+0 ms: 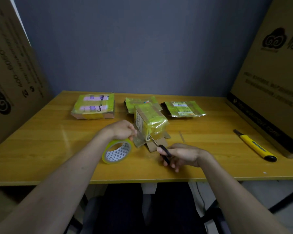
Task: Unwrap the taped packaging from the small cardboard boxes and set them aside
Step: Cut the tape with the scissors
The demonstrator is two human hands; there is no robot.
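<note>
A small cardboard box [150, 122] wrapped in yellow-green tape stands mid-table, its near flaps open. My left hand [122, 130] pinches a strip of tape or flap at the box's near left corner, above a roll of yellow-green tape [117, 152]. My right hand [181, 155] grips black-handled scissors [161, 148], whose blades point at the box's near lower edge. Behind stand a taped flat box printed "Contact lenses" [93, 106], a taped box [140, 102] partly hidden behind the middle one, and a flat taped parcel [183, 108].
A yellow utility knife [254, 146] lies at the right of the wooden table [41, 141]. Large cardboard cartons lean at the left [12, 73] and right [274, 73] edges. A blue wall closes the back. My legs and a chair show below the front edge.
</note>
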